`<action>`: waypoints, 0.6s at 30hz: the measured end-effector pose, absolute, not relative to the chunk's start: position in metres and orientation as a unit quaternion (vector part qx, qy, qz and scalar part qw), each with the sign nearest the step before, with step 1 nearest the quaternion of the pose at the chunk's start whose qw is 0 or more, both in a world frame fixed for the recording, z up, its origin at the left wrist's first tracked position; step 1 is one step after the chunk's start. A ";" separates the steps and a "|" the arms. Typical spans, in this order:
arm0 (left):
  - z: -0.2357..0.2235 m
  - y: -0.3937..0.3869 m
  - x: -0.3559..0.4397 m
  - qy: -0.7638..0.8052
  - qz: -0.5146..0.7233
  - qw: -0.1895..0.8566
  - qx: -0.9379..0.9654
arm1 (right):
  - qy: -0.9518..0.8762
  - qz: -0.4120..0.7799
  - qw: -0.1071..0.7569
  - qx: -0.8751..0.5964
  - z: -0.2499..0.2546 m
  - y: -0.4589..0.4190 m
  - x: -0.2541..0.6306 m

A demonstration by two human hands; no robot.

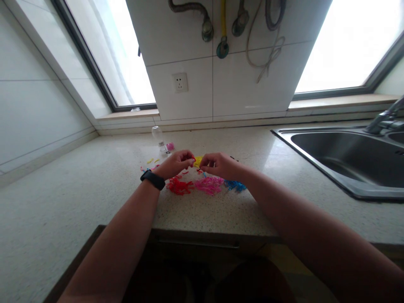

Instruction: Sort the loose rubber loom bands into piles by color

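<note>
My left hand [174, 164], with a dark band on its wrist, pinches a small red strip [193, 158] that looks like a rubber band. My right hand [219, 165] is close beside it, its fingers pressed together; what they hold is too small to make out. Below the hands, loose thin bands lie in piles by colour: a red pile [179, 186], a pink pile [209, 184] and a blue pile [235, 185], partly behind my right forearm. A yellow pile [198, 161] shows between the hands. A few mixed bands lie near my left wrist.
A clear bottle [157, 135] and a pink cap-like piece [170, 146] stand behind my left hand. A steel sink [318, 158] with a faucet [386, 120] is at the right. The counter [214, 214] ends just in front of my body.
</note>
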State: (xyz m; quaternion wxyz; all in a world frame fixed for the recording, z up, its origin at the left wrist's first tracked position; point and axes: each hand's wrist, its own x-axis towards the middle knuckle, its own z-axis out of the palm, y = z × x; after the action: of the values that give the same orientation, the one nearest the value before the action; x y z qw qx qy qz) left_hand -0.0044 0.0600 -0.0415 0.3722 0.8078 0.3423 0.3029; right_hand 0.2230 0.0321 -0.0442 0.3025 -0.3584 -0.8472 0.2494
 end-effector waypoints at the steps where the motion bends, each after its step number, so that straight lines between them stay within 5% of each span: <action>1: -0.042 0.061 -0.005 0.342 0.303 0.372 0.808 | -0.848 0.248 0.299 -0.359 -0.044 0.032 0.223; 18: -0.045 0.063 -0.007 0.353 0.252 0.355 0.828 | -0.878 0.229 0.221 -0.357 -0.042 0.029 0.223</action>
State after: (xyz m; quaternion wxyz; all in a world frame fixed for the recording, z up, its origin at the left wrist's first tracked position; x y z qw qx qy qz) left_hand -0.0069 0.0629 -0.0452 0.3553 0.8281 0.3528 0.2521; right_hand 0.2228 0.0289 -0.0423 0.2208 -0.3573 -0.8781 0.2290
